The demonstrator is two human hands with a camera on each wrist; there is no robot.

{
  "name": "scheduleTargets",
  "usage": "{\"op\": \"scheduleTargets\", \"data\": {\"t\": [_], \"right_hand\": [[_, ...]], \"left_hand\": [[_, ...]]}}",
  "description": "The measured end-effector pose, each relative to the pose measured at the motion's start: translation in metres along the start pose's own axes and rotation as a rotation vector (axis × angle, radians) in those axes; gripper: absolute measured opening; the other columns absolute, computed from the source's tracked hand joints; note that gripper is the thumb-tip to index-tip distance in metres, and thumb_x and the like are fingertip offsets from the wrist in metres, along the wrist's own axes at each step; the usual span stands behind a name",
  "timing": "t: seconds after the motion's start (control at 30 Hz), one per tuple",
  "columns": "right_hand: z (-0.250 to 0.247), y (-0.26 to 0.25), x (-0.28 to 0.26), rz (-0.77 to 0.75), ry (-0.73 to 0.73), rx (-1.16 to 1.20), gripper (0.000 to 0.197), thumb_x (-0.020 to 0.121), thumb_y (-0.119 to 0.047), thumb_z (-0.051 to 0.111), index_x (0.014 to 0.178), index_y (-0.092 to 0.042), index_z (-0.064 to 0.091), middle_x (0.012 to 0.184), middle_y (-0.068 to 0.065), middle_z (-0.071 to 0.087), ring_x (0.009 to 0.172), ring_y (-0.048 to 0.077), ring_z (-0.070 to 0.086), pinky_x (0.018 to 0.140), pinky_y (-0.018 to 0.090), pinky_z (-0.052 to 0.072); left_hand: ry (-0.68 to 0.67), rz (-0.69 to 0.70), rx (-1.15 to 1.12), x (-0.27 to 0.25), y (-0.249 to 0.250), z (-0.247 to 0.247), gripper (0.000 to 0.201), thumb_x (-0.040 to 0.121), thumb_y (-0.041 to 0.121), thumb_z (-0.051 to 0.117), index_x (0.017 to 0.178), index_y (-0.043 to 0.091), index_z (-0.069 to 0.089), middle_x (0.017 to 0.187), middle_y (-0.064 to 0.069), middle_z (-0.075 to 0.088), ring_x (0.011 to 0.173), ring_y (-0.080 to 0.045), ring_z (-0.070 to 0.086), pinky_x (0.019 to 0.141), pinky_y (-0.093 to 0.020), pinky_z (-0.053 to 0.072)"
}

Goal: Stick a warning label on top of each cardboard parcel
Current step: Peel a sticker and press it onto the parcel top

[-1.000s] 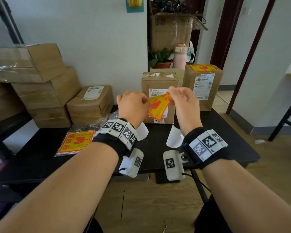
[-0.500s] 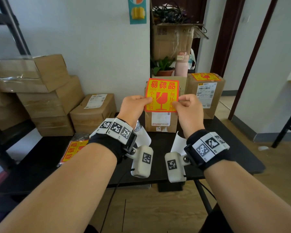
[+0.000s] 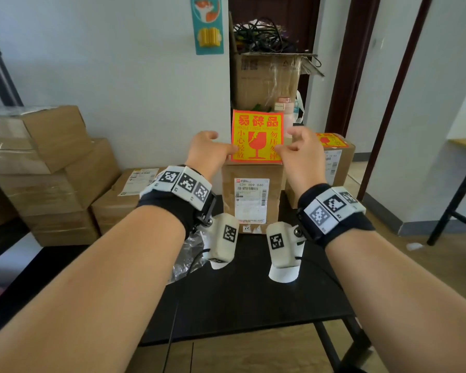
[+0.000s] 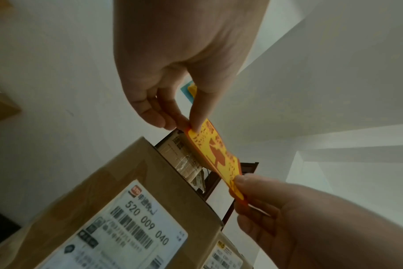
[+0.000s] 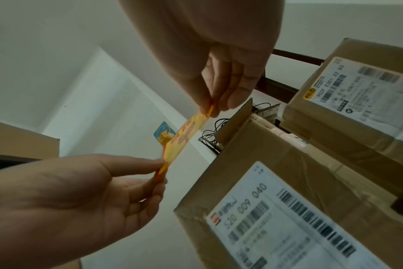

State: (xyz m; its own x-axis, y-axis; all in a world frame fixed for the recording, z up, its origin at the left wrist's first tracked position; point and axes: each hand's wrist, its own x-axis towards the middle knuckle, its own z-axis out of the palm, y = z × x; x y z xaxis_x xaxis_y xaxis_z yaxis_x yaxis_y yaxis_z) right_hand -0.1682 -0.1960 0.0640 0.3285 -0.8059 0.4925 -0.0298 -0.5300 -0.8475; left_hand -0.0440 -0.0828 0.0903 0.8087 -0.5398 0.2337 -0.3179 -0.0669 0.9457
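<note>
I hold a yellow and red warning label (image 3: 257, 135) upright by its two side edges, just above the top of an upright cardboard parcel (image 3: 228, 195) with a white shipping slip. My left hand (image 3: 209, 152) pinches the label's left edge between thumb and fingers, as the left wrist view shows (image 4: 191, 127). My right hand (image 3: 297, 149) pinches the right edge (image 5: 209, 109). A second parcel (image 3: 339, 162) to the right carries a warning label (image 3: 330, 140) on its top.
The parcels stand on a black table (image 3: 253, 297). Stacked cardboard boxes (image 3: 51, 168) fill the left side, with a flat parcel (image 3: 116, 203) beside them. A crinkled plastic bag (image 3: 189, 257) and white backing papers (image 3: 284, 274) lie near my wrists. An open box of cables (image 3: 267, 76) stands behind.
The label went from crumpled between my hands to flat and upright. Both hands have carried it up and forward over the parcel's top.
</note>
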Motion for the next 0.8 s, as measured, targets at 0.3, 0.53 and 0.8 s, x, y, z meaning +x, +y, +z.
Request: {"op": "scheduleTargets", "data": {"t": [0.3,0.53,0.8], "right_hand": [[0.014,0.009,0.026,-0.005,-0.057,-0.184,0.047,0.088,-0.018,0.065,0.132,-0.018,0.047,0.113,0.001,0.059,0.098,0.017,0.059,0.081,0.032,0.051],[0.017,0.017,0.029,-0.043,-0.104,-0.296,0.037,0.089,-0.015,0.064,0.124,-0.018,0.054,0.103,-0.001,0.059,0.090,0.015,0.058,0.059,0.018,0.037],[0.016,0.014,0.022,-0.109,-0.111,-0.365,0.029,0.090,-0.017,0.064,0.118,-0.016,0.056,0.099,-0.006,0.053,0.090,0.011,0.051,0.074,0.023,0.039]], "left_hand": [[0.060,-0.072,0.090,0.029,-0.010,0.013,0.060,0.077,0.021,0.077,0.129,0.005,0.053,0.110,-0.011,0.066,0.103,-0.024,0.064,0.094,-0.040,0.053],[0.089,-0.046,0.142,0.032,-0.020,0.019,0.051,0.076,0.018,0.075,0.121,0.008,0.055,0.109,-0.008,0.063,0.102,-0.025,0.063,0.092,-0.040,0.053],[0.141,0.077,0.267,0.028,-0.026,0.022,0.049,0.084,0.019,0.070,0.128,0.010,0.051,0.113,-0.004,0.059,0.090,-0.014,0.053,0.075,-0.026,0.043]]}}
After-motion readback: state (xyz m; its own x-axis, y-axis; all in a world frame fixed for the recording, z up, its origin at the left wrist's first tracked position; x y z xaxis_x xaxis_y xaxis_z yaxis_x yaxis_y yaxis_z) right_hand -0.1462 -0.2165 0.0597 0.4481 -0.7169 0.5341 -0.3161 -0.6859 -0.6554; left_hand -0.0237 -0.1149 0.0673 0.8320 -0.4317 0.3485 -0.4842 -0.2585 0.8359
